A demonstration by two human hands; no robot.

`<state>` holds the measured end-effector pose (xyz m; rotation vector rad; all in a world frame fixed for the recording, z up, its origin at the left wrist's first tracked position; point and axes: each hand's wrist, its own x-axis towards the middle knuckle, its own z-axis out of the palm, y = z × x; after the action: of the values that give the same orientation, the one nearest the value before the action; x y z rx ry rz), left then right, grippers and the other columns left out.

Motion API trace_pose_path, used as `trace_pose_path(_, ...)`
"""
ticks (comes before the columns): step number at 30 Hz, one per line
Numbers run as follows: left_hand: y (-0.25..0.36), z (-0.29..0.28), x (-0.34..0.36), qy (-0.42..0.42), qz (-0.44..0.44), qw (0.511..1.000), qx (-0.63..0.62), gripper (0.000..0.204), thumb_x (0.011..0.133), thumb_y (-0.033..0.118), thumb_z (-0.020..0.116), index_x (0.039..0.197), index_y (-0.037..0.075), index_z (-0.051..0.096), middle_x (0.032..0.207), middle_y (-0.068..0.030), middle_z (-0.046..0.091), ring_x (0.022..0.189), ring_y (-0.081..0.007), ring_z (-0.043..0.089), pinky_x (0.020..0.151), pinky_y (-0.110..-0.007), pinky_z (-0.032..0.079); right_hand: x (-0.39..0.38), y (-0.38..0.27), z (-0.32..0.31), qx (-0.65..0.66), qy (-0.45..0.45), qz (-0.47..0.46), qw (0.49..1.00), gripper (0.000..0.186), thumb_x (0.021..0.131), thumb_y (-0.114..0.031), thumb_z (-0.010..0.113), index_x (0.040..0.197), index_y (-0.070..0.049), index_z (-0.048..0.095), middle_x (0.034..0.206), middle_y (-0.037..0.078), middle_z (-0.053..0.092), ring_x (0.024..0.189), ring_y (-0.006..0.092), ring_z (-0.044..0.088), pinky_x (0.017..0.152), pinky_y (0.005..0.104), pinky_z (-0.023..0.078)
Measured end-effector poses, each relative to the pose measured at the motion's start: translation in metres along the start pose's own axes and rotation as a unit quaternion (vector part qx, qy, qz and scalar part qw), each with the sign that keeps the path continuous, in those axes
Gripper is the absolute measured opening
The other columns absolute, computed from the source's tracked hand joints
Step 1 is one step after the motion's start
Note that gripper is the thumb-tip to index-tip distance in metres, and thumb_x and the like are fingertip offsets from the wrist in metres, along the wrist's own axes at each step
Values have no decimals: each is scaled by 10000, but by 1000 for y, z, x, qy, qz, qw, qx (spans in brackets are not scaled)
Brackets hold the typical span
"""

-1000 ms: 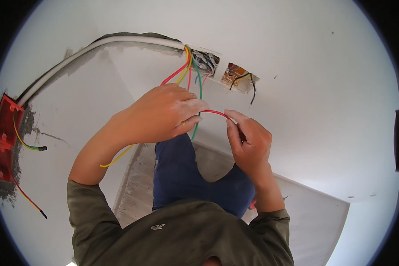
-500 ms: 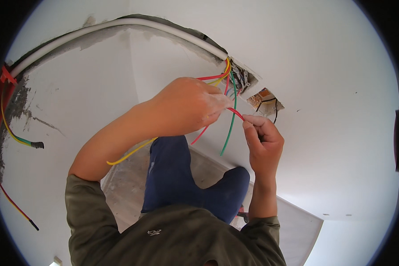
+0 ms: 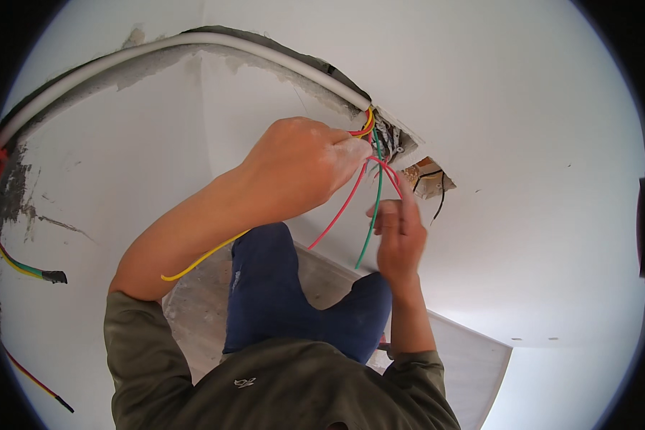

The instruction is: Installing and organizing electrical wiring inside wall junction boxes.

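My left hand [image 3: 301, 168] is closed in a pinch on a red wire [image 3: 391, 174] beside the wall box opening. The wire bends over from the fingertips and hangs toward my right hand [image 3: 400, 240]. That hand is slightly blurred, its fingers stretched upward and apart, close to the hanging red wire. A pinkish-red wire [image 3: 340, 215] and a green wire [image 3: 378, 193] hang down between my hands. From under my left forearm a yellow wire [image 3: 206, 258] sticks out. The wires come from the end of a white conduit [image 3: 294, 63].
Two openings are cut in the wall: a wire-filled box [image 3: 394, 140] and a rough hole [image 3: 431, 179] with black wires. At the left hang a taped yellow-green wire bundle [image 3: 54, 276] and a red-yellow one [image 3: 43, 387]. My knees [image 3: 265, 287] are below.
My right hand has let go of the red wire's end and moved down and slightly left. The red wire now droops from my left fingers. The view has shifted slightly.
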<state>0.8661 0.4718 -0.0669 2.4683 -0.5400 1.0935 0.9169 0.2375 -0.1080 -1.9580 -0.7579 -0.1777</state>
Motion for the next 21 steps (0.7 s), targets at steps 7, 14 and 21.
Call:
trace_pose_path(7,-2,0,7,56,-48,997,-13,99,849,100,689,938,58,675,768,-104,666,694,-312,669,604,-413,527,10,27,34,-126,16,-74,989,660,982,-98,623,1566,-18,328,842,118,695,690,293,683,665,384,543)
trace_pose_path(14,-1,7,18,63,-52,993,86,98,811,122,680,818,45,619,701,-74,625,680,-271,679,577,-393,527,13,22,40,-131,18,-75,988,680,964,-80,651,1558,13,331,657,61,623,536,201,602,534,330,479)
trace_pose_path(21,13,12,25,68,-5,979,191,277,768,55,715,1039,7,688,710,-53,588,593,-223,602,522,-342,480,16,30,35,-203,10,-135,970,766,911,-84,683,1573,18,312,613,49,595,495,247,597,494,357,477)
